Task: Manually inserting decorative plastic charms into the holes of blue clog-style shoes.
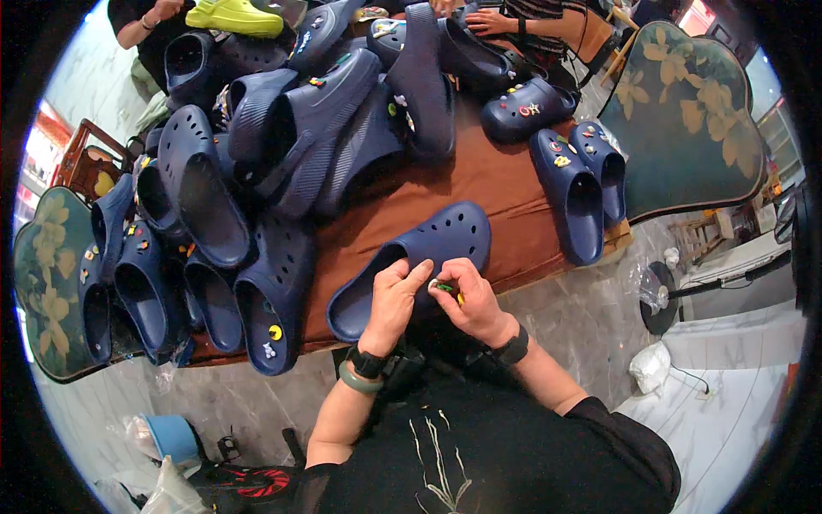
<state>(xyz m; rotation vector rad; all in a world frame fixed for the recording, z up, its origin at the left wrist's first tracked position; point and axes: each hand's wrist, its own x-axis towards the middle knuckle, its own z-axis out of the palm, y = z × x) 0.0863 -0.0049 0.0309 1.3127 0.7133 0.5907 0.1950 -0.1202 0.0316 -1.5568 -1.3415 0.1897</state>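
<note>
A navy clog (464, 230) with bare vent holes lies tilted at the table's front edge, its toe to the upper right. My left hand (395, 304) is closed at the edge of its foot opening, thumb against the upper; the other fingertips are partly hidden. Just to the right, over the clog's near side, my right hand (473, 307) is closed in a pinch. Small green and yellow shoe charms (444, 288) show between its fingers, mostly covered.
Navy clogs (202, 184) are heaped at the left and back, several with charms. A decorated pair (572, 197) stands at right on the brown cloth (514, 214). Across the table are other people's hands (488, 22). A blue bucket (174, 439) and a fan (659, 298) flank me.
</note>
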